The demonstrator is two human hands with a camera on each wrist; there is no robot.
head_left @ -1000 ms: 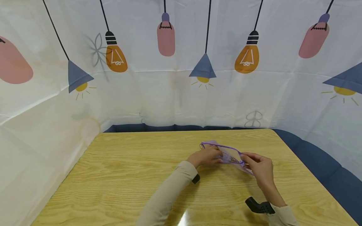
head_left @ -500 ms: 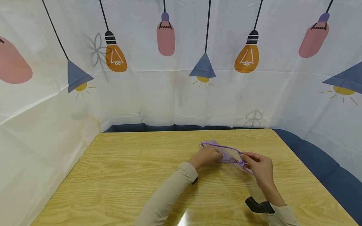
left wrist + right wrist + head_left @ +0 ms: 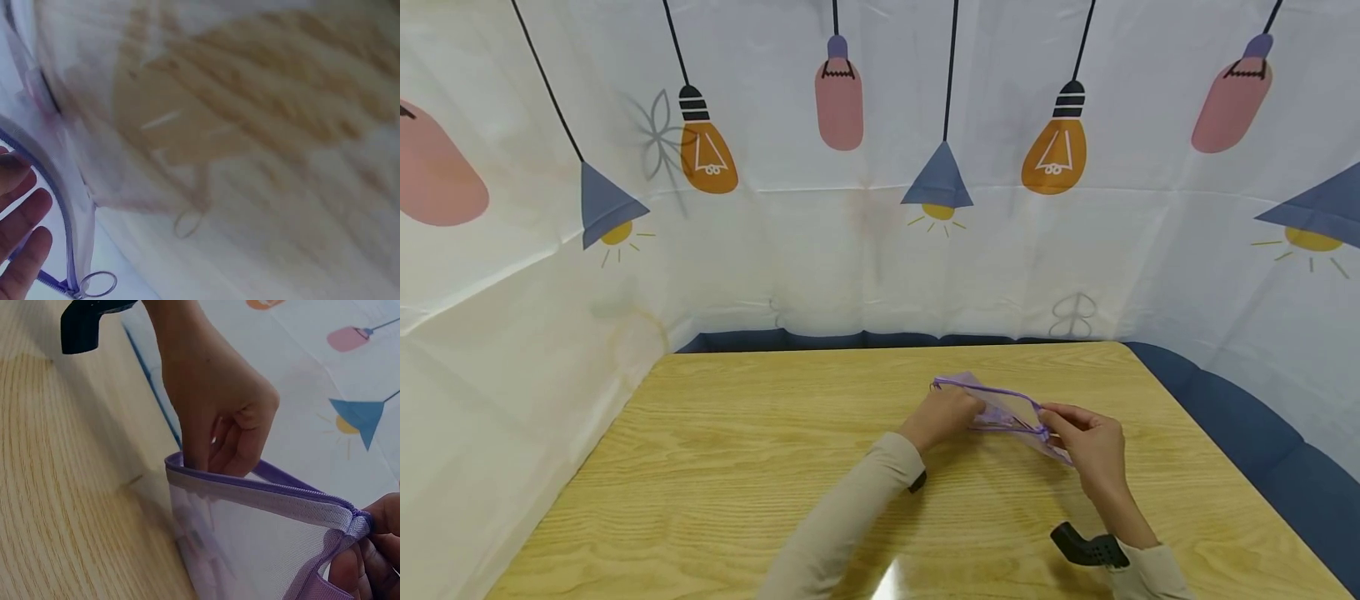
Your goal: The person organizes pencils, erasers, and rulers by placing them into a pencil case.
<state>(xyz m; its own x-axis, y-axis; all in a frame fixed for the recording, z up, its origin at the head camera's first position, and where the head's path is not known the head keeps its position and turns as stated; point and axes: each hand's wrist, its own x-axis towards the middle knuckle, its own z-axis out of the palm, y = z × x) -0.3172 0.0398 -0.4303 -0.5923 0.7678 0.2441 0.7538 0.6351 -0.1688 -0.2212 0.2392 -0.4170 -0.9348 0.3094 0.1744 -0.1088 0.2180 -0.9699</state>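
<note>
A see-through mesh zip pouch [image 3: 1017, 405] with purple trim stands with its mouth open at the right of the table. My right hand [image 3: 1093, 450] pinches the corner of its rim between thumb and fingers. From the left, my left hand [image 3: 942, 417] dips into the mouth, fingers pointing down. In the right wrist view, the mesh wall hides the fingertips of my left hand [image 3: 219, 425]. The left wrist view shows several fingers [image 3: 31, 212] slightly apart inside the zip opening, holding nothing visible. Pinkish shapes [image 3: 212, 550] show through the mesh.
The wood-grain table [image 3: 760, 467] has a dark blue padded edge [image 3: 1240, 425] behind and to the right. A white curtain printed with lamps [image 3: 865, 250] hangs around it. A metal ring [image 3: 100, 284] hangs on the zip. Both wrists carry black mounts [image 3: 1088, 550].
My left hand has moved slightly left and deeper into the pouch, so its fingers now go behind the rim. My right hand has stayed still on the corner.
</note>
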